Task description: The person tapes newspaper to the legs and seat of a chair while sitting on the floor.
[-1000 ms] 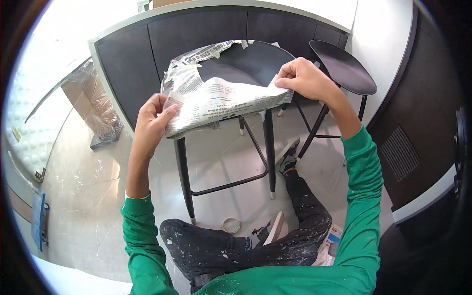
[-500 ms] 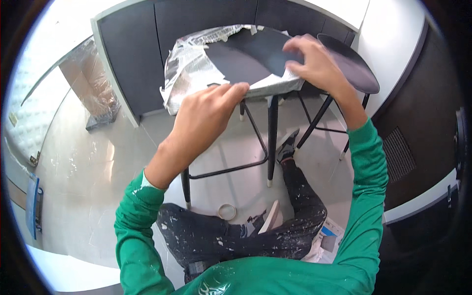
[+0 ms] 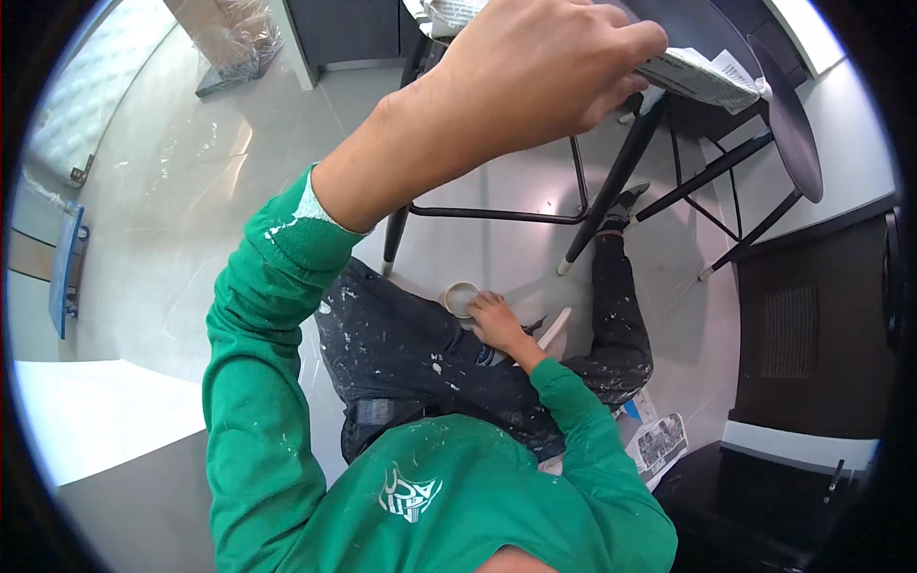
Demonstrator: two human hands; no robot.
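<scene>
A dark stool seat [image 3: 693, 21] at the top of the head view has newspaper [image 3: 702, 78] wrapped along its rim. My left hand [image 3: 564, 72] is closed on the newspaper at the seat's near edge, and its forearm hides part of the seat. Low on the floor by my bent leg, a pale roll of masking tape [image 3: 447, 299] lies flat. My right hand [image 3: 499, 321] has its fingers closed on the tape's right rim.
A second dark stool [image 3: 798, 134] stands at the right. My outstretched foot [image 3: 626, 205] lies between the stools' legs. More newspaper [image 3: 659, 444] lies by my right knee. A plastic-wrapped box [image 3: 224, 38] and a blue trolley [image 3: 67, 267] are at the left.
My right hand has left the seat's right side and gone down to the tape roll. My left hand stays at the newspaper edge. The view has tilted down.
</scene>
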